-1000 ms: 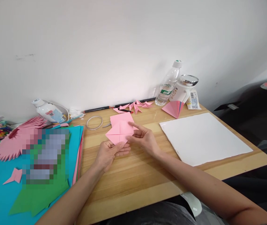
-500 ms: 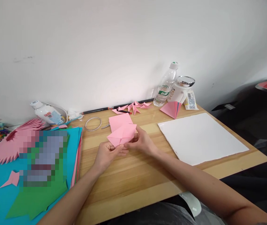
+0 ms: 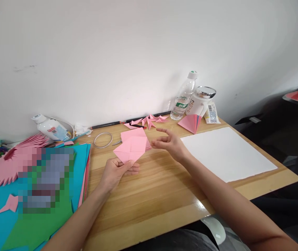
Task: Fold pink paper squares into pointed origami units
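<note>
One creased pink sheet (image 3: 130,150) sits just below the middle of the frame, held up in front of me, and I judge that I am partway through folding it. Crossing crease lines show on its face, and its outline is pointed toward the left, so some shaping seems done and more seems left.

My left hand (image 3: 114,172), lower centre, has hold of it: the thumb presses on top at the near edge, while the fingers lie underneath, loosely bent, with some tips showing past the thumb. My right hand (image 3: 174,146), right of centre, holds nothing; its fingers are half spread and gently curled, forefinger and thumb parted, the tips just beside the sheet's right edge.

The next move, as I read it, calls for the left pinch to keep the sheet steady and the right fingertips to take a free edge or corner, line it up with a crease and press it flat. Letting the sheet slip or bend would likely spoil the line.

Behind it, nearer the centre of the frame, lies more pink paper (image 3: 134,133), partly covered from view. Beyond that, small pointed pink pieces (image 3: 149,122) rest on the wooden table (image 3: 149,205) close to the wall.
</note>
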Demonstrator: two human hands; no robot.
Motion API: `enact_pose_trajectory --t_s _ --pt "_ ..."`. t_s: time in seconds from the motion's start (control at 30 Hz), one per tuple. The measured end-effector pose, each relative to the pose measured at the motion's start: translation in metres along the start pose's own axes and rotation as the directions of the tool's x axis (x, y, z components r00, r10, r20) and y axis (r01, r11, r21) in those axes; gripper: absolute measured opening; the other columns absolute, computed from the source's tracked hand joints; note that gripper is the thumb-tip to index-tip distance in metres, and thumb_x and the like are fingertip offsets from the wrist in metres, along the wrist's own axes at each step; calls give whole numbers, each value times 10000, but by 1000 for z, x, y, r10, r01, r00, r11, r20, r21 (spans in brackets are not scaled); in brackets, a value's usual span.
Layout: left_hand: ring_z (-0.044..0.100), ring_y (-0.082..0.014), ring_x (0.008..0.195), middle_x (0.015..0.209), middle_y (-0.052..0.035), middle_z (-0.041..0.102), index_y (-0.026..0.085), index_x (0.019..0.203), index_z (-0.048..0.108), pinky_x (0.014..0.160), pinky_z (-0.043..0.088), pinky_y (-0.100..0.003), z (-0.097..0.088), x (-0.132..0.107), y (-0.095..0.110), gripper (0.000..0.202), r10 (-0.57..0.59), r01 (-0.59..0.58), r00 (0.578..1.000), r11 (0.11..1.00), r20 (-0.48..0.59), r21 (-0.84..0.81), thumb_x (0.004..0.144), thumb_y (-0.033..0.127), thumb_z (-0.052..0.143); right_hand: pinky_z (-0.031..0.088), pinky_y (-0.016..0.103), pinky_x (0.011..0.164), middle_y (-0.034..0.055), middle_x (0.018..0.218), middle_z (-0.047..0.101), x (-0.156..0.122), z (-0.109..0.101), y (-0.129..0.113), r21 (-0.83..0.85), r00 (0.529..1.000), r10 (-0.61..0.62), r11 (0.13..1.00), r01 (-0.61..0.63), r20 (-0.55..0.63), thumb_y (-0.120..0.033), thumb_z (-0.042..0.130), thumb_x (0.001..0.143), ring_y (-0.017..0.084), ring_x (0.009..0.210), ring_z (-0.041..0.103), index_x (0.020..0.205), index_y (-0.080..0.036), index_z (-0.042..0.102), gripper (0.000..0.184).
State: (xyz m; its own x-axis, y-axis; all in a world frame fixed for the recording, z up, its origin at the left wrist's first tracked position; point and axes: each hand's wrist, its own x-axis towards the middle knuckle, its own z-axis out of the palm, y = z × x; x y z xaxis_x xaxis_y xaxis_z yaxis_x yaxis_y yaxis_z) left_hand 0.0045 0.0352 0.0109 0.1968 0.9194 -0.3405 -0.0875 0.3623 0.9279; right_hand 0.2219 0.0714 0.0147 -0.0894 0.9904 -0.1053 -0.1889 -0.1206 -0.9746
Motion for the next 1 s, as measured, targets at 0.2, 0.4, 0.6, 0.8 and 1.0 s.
enact_pose_trajectory --t_s 0.2,0.4,0.6,0.8,1.0 --pt "686 -241 612 716 -142 723 62 744 686 629 576 -361 6 -1 -2 291 -17 14 999 997 38 78 584 292 766 544 288 615 24 767 681 -10 26 16 -8 940 135 990 -139 312 -252 805 517 164 683 646 1080 -148 529 636" --pt "694 -273 720 763 -122 730 91 777 681 705 564 -383 6 0 -3 298 8 -10 999 999 46 46 582 303 756 517 246 533 3 665 646 -10 34 23 -36 971 114 993 -109 209 -297 799 516 119 557 597 847 -127 574 435" --pt "650 -282 933 953 -158 703 77 1018 601 883 499 -408 2 0 -4 426 70 -59 983 996 171 -71 667 284 729 511 259 595 34 762 676 -9 33 22 17 977 110 993 -115 184 -281 790 531 129 631 610 928 -127 594 469" --pt "615 -300 1005 1069 -180 659 80 1078 582 886 498 -413 3 -1 -2 418 92 -74 977 992 193 -103 717 257 700 498 253 632 48 830 685 -11 36 28 74 982 105 990 -118 157 -276 763 575 139 691 617 878 -124 630 364" --pt "678 -284 840 927 -182 704 56 972 617 824 528 -411 -1 4 -6 395 33 -29 996 998 83 -49 677 293 729 449 243 588 27 730 665 -15 36 34 -37 971 108 994 -102 214 -328 753 588 127 622 565 784 -108 654 311"
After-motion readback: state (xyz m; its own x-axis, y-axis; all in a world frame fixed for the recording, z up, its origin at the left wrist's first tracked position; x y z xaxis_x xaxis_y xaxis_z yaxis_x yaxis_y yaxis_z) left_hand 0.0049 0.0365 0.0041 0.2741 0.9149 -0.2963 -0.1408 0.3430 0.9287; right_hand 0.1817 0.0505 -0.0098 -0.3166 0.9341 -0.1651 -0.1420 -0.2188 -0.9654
